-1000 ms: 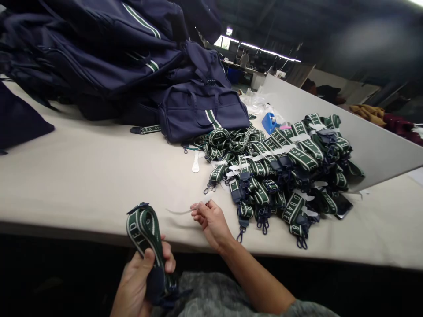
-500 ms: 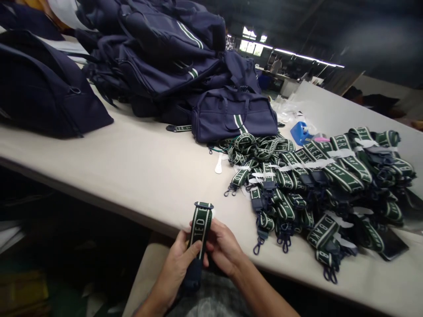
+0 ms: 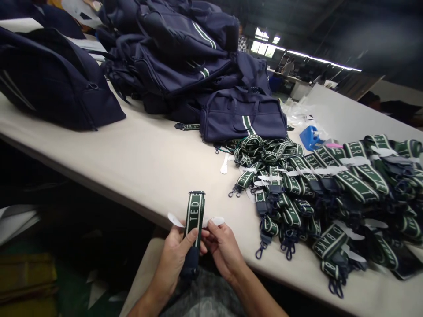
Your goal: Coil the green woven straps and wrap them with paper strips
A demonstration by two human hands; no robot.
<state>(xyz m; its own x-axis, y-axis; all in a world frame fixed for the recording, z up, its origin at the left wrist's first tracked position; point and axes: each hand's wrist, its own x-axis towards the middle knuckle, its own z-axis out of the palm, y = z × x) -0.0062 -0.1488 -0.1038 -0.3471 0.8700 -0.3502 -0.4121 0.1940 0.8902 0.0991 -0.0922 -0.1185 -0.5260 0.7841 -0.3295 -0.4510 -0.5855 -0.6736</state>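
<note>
A folded green strap point(image 3: 194, 212) with white lettering stands upright near the table's front edge, a dark buckle at its top. My left hand point(image 3: 176, 253) is closed round its lower part, thumb across the front. A white paper strip point(image 3: 216, 221) passes behind the strap, and its ends stick out on both sides. My right hand point(image 3: 224, 251) pinches the strip's right part between thumb and fingers, close beside the strap. The strap's dark lower end hangs below my left thumb.
Many bundled green straps point(image 3: 330, 169) with metal hooks cover the table's right side. A navy duffel bag point(image 3: 244, 114) sits behind them, beside a heap of navy bags point(image 3: 178, 48). Another navy bag point(image 3: 66, 83) lies at left. A blue tape dispenser point(image 3: 310, 138) stands at the right.
White strip ends now show on both sides of the strap, where little white was visible before. My right hand now pinches the strip. The camera view has shifted slightly left.
</note>
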